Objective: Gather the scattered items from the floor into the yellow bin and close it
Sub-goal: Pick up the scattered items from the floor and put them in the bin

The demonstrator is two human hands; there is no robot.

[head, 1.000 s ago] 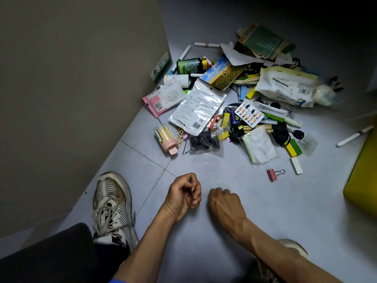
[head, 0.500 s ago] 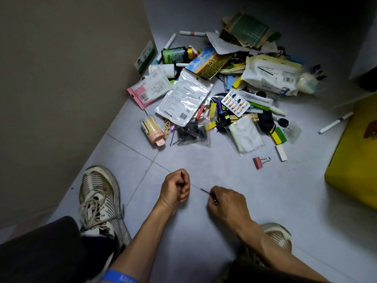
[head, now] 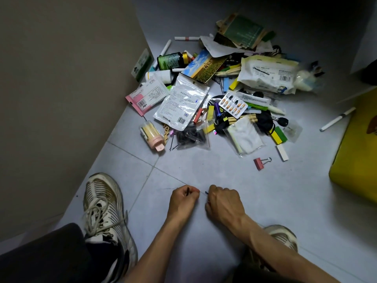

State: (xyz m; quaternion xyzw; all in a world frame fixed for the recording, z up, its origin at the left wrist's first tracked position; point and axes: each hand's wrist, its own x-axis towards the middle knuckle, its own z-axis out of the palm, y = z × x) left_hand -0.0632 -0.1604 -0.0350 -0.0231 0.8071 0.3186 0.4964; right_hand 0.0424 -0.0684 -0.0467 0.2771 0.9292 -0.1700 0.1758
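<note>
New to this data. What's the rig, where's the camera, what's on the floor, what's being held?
There is no robot: a person works with bare hands, filmed by one wide-angle camera on their head looking down. Their left hand pinches a thin dark hairpin; the right hand is curled over another small thin dark piece, too small to identify. On the grey tiled floor lies a heap: a clear pouch with a barcode, a pink-capped toothpick jar, an orange capsule blister, a pink binder clip. The yellow plastic bin sits at right.

Grey tiled floor [head: 204,170]: heap of scattered items [head: 224,94], yellow bin [head: 355,160] at right.
</note>
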